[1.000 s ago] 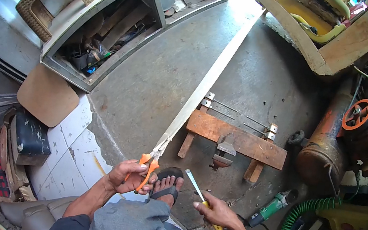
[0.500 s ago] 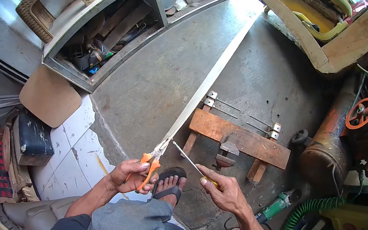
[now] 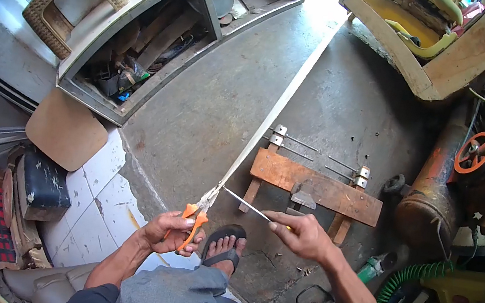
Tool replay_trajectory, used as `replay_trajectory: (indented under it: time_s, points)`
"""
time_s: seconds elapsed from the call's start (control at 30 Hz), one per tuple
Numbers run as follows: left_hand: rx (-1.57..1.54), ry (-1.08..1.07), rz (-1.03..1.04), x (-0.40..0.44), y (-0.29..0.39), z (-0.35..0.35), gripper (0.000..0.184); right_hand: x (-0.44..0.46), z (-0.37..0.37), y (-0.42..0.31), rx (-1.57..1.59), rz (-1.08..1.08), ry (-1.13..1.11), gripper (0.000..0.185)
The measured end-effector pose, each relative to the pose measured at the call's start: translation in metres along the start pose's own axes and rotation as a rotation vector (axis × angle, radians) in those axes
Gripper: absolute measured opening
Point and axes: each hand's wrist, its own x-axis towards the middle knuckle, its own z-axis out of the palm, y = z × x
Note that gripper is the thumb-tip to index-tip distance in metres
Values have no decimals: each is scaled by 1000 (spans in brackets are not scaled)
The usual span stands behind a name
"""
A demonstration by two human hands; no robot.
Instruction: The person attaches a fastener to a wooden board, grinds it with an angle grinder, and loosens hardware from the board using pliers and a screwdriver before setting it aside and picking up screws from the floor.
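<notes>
My left hand (image 3: 176, 230) is wrapped around the orange handles of a pair of pliers (image 3: 194, 219). The pliers' jaws meet the near end of a long pale strip (image 3: 273, 112), which stretches away across the floor toward the bright far end. In my right hand (image 3: 304, 235) is a screwdriver (image 3: 249, 206) with a yellowish handle mostly covered by my fingers. Its shaft points left, and the tip is at or very near the strip's end by the plier jaws; I cannot tell whether they touch.
A wooden stand with a vise (image 3: 305, 195) sits on the floor ahead. To the right are a rusty tank (image 3: 433, 199), a green coiled hose (image 3: 409, 277) and a green power tool (image 3: 370, 269). Open shelving (image 3: 144, 55) lines the left, and a wooden box (image 3: 395, 55) stands far right.
My right hand has moved up and forward with the screwdriver, whose tip has shifted slightly left to the strip's end. The left hand and pliers have barely moved.
</notes>
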Motion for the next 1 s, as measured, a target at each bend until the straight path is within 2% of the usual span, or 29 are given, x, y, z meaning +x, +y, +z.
replay_trajectory:
  time_s: [0.03, 0.07, 0.13, 0.2, 0.27, 0.3, 0.33, 0.4, 0.43, 0.53, 0.57, 0.6, 0.67, 0.7, 0.83, 0.9, 0.93, 1.0]
  points:
    - [-6, 9, 4, -4, -2, -1, 34, -4, 3, -5, -412, -129, 113, 46]
    - [-8, 14, 2, -7, -3, -1, 34, -7, 7, -12, -406, -127, 112, 46]
    - [-21, 26, 26, -5, -4, 1, 35, -8, 9, -24, -630, -106, 208, 38]
    - [-49, 6, 12, -4, -1, 2, 35, -7, 10, -25, -555, -32, 143, 40]
    - [-80, -7, 6, -3, 0, 2, 34, -4, 17, -1, -147, -41, 269, 42]
    - [-38, -2, -5, -3, 0, 3, 34, -5, 8, 2, -3, 76, 61, 41]
    - [5, 1, -16, -2, -1, 4, 34, -7, 5, -8, -3, 74, 60, 41]
    - [22, 33, 5, 1, 1, 7, 34, -9, -4, -31, -585, -45, 126, 36]
    - [23, 73, 13, -2, -4, 9, 33, -12, 11, -15, -758, -208, 321, 33]
    - [-19, 34, 1, 2, -4, 15, 34, -12, 5, -18, -667, -192, 332, 33]
    - [-34, 18, -12, 2, -2, 12, 34, -14, -3, -25, -535, -66, 177, 34]
    - [-33, 21, -5, 3, 0, 13, 34, -12, -6, -24, -534, -73, 176, 34]
    - [-27, 10, -11, 2, -2, 15, 35, -9, -10, -23, -142, 90, 108, 30]
    - [-33, 13, -10, 1, -5, 16, 35, -6, -7, -16, -116, 2, 112, 31]
    - [36, 59, -30, 5, -1, 21, 35, -8, -8, -12, -127, 21, -10, 33]
    - [30, 63, -6, 5, -1, 26, 34, -11, -2, -25, -633, 14, 51, 38]
    - [35, 60, -5, 5, 2, 28, 34, -12, 3, -24, -636, 13, 56, 38]
    - [21, 57, 3, 7, 1, 32, 32, -18, 14, -19, -959, -136, 264, 42]
